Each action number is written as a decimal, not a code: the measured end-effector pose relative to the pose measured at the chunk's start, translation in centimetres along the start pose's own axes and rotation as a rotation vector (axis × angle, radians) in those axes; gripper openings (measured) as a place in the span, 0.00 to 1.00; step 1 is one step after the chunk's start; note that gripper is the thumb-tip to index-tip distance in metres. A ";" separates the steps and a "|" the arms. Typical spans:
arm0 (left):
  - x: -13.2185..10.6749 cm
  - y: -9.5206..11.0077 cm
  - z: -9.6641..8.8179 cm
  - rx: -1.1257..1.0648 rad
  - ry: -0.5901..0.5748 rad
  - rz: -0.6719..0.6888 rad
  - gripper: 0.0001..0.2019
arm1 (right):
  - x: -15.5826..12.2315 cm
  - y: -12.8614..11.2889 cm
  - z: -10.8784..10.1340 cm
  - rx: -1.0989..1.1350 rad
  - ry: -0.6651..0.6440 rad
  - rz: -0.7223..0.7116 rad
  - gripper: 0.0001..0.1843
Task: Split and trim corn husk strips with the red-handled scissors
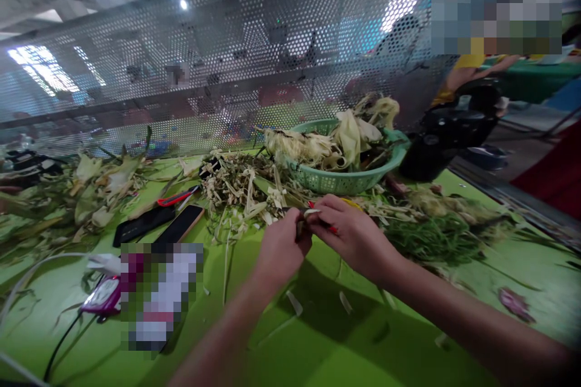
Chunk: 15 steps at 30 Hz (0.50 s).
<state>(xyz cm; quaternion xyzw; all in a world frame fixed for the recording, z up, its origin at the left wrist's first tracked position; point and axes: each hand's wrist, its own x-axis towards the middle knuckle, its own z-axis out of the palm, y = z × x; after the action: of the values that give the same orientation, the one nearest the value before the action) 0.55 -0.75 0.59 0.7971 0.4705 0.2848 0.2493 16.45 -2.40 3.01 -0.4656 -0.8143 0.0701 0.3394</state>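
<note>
My left hand [285, 245] and my right hand [347, 233] meet over the green table, both closed with fingertips nearly touching. Between them shows a small pale piece [312, 212], perhaps corn husk, pinched at my left fingers; its lower part is hidden. A red tool [333, 230] sticks out from my right fingers, its kind mostly covered by them. Just beyond lies a heap of dry husk cuttings [245, 187]. Behind my hands stands a green plastic basket [349, 181] filled with pale husks and fibres [313, 148].
On the left are leafy husks [100, 184], a red utility knife [179, 195], a black phone [177, 230], a dark case [140, 224] and a purple device [102, 299] with cables. Green fibres [436, 236] and a black container [436, 139] are right. A perforated metal screen [218, 66] stands behind.
</note>
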 end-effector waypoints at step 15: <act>0.1 0.6 -1.8 -0.646 -0.143 -0.133 0.11 | 0.3 0.1 -0.7 0.093 0.078 0.041 0.06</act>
<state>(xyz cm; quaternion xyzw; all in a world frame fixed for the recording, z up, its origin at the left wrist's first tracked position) -0.31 -0.74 2.33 0.6624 0.3884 0.3455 0.5394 16.89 -2.24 3.68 -0.4685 -0.7865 0.0966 0.3907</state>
